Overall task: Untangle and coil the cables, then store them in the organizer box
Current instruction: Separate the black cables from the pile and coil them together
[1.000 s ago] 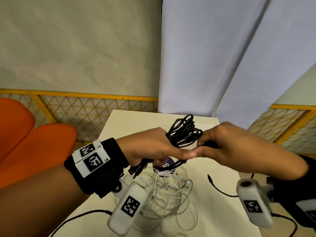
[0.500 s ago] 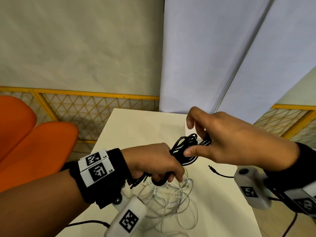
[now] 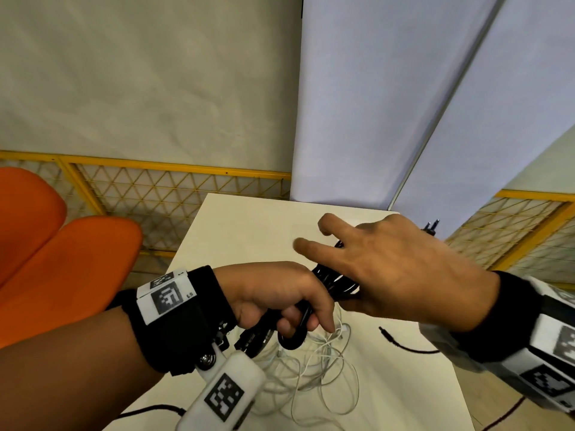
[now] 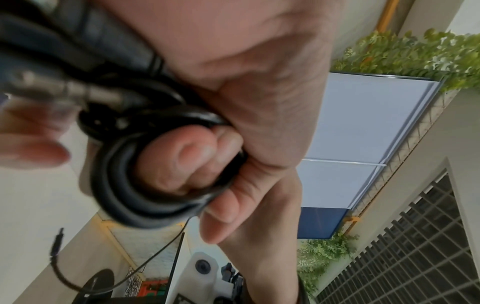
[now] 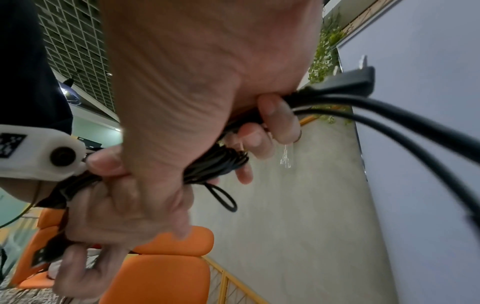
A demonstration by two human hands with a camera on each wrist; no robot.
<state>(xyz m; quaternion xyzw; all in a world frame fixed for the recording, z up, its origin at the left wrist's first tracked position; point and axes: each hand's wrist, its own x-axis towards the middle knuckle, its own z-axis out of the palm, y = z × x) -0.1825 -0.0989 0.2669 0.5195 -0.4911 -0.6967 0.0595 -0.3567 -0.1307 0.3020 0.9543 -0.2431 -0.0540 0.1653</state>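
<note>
The black cable bundle (image 3: pixel 334 283) sits in the air between your two hands, above the white table (image 3: pixel 249 231), and it looks largely gathered into loops already, so the coiling of this one cable seems close to done. Your left hand (image 3: pixel 280 301) is clenched around the near end of the loops, with a thick turn of cable wrapped about the curled fingers (image 4: pixel 182 162) and the plug ends hanging out below the fist. Your right hand (image 3: pixel 395 275) meets it from the other side: the lower fingers (image 5: pixel 275 121) are curled round the cable just behind its two-pin plug (image 5: pixel 348 81) (the index and middle fingers stand out straight and hold nothing). The two hands are touching or very nearly so. What is left, as far as I can judge, is the bigger share: the thin white cables (image 3: pixel 314 365) lie in a loose tangle on the table under your hands, a slim black lead with a jack tip (image 3: pixel 401 342) trails beside them, and no organizer box shows in any view, so nothing appears stored yet.
</note>
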